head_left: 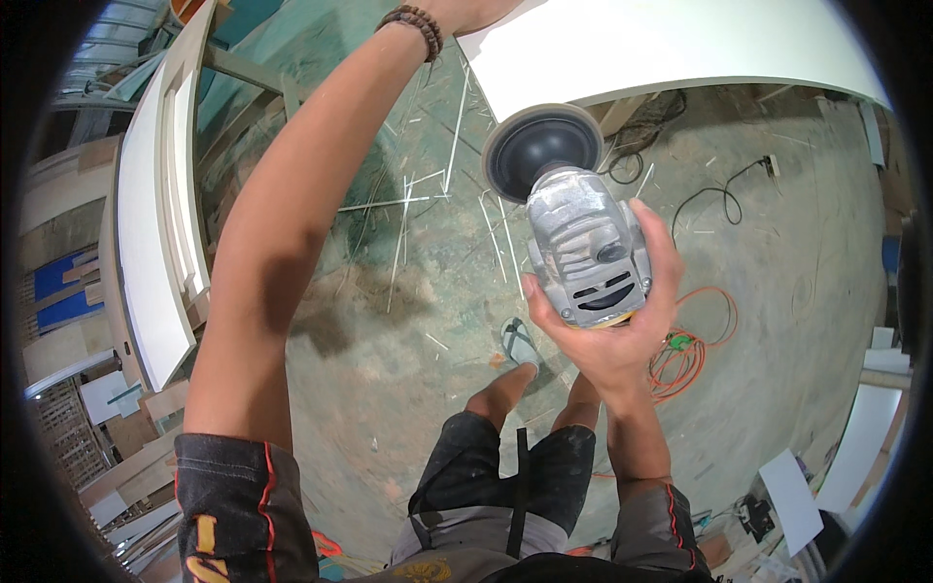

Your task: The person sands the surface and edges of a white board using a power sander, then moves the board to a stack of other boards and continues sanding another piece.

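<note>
My right hand (627,340) is wrapped round the dusty grey body of a power sander (588,248). The sander's round black pad (544,151) points away from me, beside the near edge of a large white panel (671,49). My left arm reaches far forward, and my left hand (465,14) is at the left corner of that panel, seemingly resting on it. The top of the picture cuts off its fingers. A dark beaded bracelet (418,27) circles my left wrist.
Narrow white strips (403,233) litter the dusty floor. A black cord with a plug (729,194) lies at right, and an orange hose coil (678,364) is near my right wrist. Another white panel (146,243) stands at left. Board offcuts (797,500) are at lower right.
</note>
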`<action>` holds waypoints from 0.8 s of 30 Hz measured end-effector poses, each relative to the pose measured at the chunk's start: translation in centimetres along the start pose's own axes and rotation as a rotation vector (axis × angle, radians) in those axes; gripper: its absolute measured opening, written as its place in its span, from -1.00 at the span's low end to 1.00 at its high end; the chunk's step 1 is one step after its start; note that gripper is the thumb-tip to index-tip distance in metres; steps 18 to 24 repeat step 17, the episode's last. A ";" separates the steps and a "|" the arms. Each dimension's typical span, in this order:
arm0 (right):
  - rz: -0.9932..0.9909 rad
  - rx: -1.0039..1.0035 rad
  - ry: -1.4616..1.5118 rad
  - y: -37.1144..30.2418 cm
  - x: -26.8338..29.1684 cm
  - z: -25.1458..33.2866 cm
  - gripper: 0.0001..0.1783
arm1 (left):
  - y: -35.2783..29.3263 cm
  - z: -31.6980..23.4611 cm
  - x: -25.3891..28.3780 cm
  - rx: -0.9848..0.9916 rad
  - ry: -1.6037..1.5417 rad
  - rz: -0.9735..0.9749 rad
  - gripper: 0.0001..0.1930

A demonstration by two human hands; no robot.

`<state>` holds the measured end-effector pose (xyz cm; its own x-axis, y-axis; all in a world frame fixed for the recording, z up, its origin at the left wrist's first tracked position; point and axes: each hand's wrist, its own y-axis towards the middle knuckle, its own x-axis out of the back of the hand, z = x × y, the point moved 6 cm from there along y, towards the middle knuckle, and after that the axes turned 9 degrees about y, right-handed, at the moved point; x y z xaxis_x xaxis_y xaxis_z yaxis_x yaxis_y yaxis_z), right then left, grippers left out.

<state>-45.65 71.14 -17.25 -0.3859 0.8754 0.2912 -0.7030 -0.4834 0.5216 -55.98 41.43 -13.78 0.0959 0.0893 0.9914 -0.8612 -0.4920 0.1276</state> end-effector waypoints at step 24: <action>-0.092 -0.173 0.191 -0.4 0.6 -2.4 0.08 | -0.1 0.1 0.3 0.003 -0.042 0.008 -0.17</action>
